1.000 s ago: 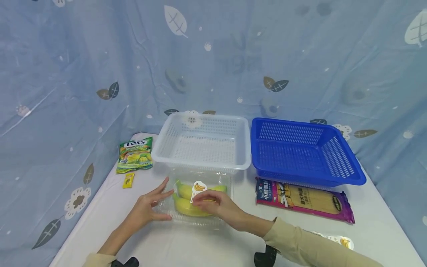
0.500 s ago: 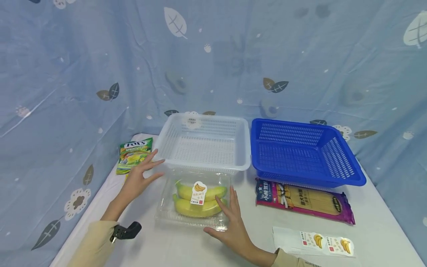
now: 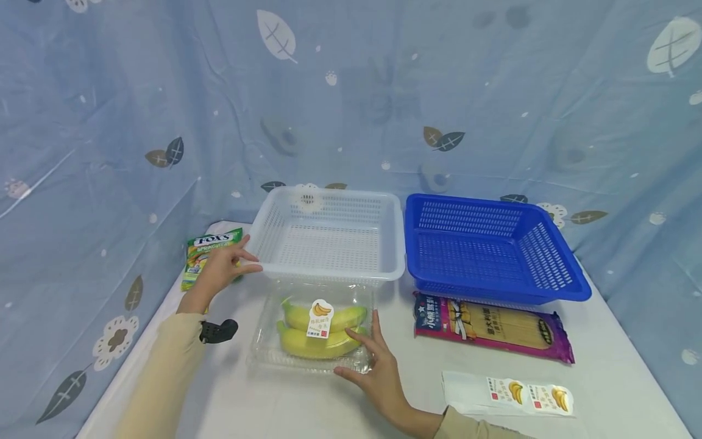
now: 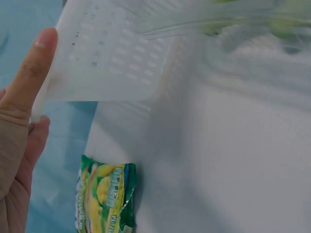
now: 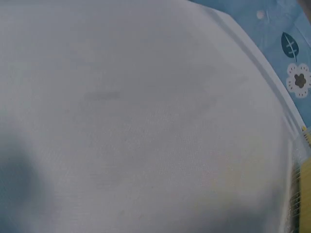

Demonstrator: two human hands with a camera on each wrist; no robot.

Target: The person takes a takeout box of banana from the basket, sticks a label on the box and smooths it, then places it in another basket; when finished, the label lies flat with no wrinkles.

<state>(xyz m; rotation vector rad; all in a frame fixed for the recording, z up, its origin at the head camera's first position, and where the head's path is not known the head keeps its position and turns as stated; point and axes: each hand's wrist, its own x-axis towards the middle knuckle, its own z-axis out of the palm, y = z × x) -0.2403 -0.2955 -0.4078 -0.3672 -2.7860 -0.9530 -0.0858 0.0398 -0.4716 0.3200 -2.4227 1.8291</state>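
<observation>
My left hand is at the left front corner of the white plastic basket. Seen from the left wrist, the thumb and a finger pinch the basket rim between them. In front of that basket lies a clear clamshell box with two bananas inside. A white banana label is on its lid. At the box's right front corner, my right hand rests with fingers spread. The right wrist view shows mostly white tabletop, with the hand out of sight.
To the right of the white basket stands a blue basket, with a pack of spaghetti before it. A label backing sheet with banana labels lies at the front right. A green candy bag sits behind my left hand.
My left hand has moved from the clear box up to the white basket's rim. My right hand has left the label and shifted to the box's right front corner.
</observation>
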